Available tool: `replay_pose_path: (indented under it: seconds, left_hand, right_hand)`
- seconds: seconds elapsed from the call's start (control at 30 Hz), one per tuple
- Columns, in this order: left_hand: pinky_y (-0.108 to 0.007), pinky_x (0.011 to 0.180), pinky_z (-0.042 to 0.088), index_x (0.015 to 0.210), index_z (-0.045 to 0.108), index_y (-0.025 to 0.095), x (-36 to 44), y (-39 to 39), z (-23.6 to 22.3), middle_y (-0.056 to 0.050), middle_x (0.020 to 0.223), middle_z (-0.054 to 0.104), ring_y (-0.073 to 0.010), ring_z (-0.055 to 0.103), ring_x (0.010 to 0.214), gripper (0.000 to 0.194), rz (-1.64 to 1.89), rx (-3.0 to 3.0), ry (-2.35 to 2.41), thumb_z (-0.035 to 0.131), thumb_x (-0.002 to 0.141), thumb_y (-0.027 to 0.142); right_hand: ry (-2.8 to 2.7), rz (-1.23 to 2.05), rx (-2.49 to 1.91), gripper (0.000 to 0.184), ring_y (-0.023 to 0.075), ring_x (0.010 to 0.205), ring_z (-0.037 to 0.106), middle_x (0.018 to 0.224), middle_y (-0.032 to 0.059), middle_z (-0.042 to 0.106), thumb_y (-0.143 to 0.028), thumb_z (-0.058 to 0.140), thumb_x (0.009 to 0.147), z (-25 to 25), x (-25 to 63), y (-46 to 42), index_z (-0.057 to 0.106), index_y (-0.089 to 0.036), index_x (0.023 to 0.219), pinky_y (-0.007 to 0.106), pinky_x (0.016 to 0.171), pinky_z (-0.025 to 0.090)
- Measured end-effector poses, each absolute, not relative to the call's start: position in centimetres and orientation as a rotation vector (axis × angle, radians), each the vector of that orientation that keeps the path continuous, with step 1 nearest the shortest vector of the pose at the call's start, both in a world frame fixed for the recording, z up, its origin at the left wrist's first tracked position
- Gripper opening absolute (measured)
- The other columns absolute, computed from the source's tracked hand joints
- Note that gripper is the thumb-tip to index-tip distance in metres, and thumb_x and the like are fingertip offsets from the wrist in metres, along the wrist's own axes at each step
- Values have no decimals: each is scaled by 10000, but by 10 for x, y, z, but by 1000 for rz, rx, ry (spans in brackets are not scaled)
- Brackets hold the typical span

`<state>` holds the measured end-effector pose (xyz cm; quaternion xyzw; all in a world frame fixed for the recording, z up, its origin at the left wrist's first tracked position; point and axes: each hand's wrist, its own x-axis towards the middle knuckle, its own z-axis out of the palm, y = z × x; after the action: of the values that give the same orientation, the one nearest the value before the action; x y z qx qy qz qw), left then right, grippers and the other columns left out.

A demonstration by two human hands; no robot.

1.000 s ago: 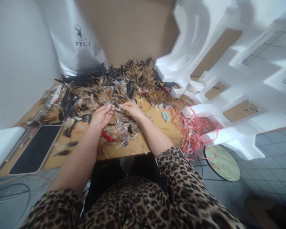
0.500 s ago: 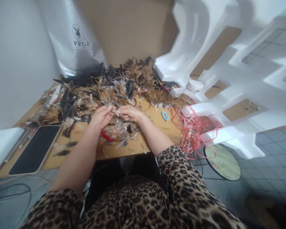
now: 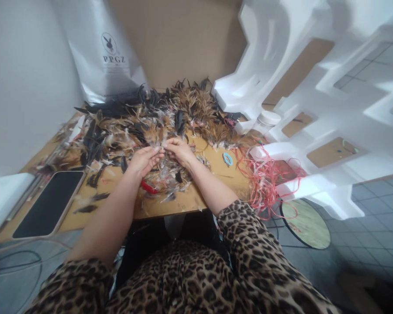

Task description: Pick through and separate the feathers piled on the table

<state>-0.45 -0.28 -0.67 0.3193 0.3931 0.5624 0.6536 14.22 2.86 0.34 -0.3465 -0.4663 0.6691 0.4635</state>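
Observation:
A big heap of brown, tan and black feathers [image 3: 140,117] covers the far half of a wooden table [image 3: 186,203]. My left hand [image 3: 144,159] and my right hand [image 3: 180,149] meet at the heap's near edge, fingertips pinched together on a small bunch of feathers [image 3: 162,143]. Loose feather scraps [image 3: 170,179] lie under my wrists. A red-handled tool [image 3: 148,187] pokes out below my left wrist.
A phone [image 3: 49,203] lies screen-up at the table's left. A tangle of red string [image 3: 265,174] hangs off the right edge beside a small blue ring [image 3: 227,158]. White foam packing [image 3: 314,100] stands at the right, a white jar [image 3: 265,121] by it, a grey bag [image 3: 105,52] behind.
Both hands have shifted slightly away from me, toward the heap, and their fingertips have come closer together on the feathers.

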Motion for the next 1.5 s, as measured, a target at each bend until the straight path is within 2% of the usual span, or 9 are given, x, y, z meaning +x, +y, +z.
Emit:
replay_pose_path:
  seconds: [0.27,0.47,0.67,0.77,1.07,1.27,1.5]
  left_hand:
    - [-125,478,455,715,666,80,-2,-3,-8,-91,693,684,-78,619,557,92,1249,778,915,708,671,148]
    - [-137,494,453,675,670,88,0,-4,-7,-67,643,668,-60,579,515,149,1284,902,972,741,626,209]
    - [-163,509,461,679,664,85,3,-7,-4,-83,651,677,-100,622,554,225,1336,978,1040,772,581,258]
    - [-171,518,466,700,668,85,4,-8,-2,-84,673,682,-116,640,580,249,1339,984,1050,775,572,270]
    - [-163,498,441,712,677,89,4,-8,-1,-75,699,689,-87,612,547,223,1326,1026,1082,736,615,282]
    - [-164,429,394,650,661,96,3,-7,-4,-65,652,674,-78,571,479,182,1323,1100,1113,714,635,270]
    - [-142,439,379,631,656,83,3,-8,1,-47,562,634,-54,537,462,180,1335,994,1084,726,624,249]
  right_hand:
    - [-1153,1616,-883,320,30,430,404,527,-62,546,-357,761,568,-1,137,25,575,-162,741,154,413,274]
    - [-1210,1566,-891,306,16,391,329,490,-87,483,-352,750,576,1,139,25,566,-163,732,160,389,213]
    - [-1248,1494,-857,254,39,527,487,604,-52,578,-292,731,573,9,140,22,583,-138,711,168,528,376]
    - [-1253,1451,-836,232,49,568,512,618,-48,591,-283,727,572,9,140,22,592,-136,691,181,584,406]
    - [-1150,1526,-806,268,57,542,506,600,-51,585,-311,751,555,2,137,24,580,-155,690,181,538,392]
    - [-1248,1537,-867,280,30,441,399,527,-71,531,-348,740,582,1,141,27,597,-153,723,165,444,281]
    - [-1459,1304,-901,233,47,531,456,599,-37,588,-335,697,627,18,153,27,648,-132,730,186,557,368]
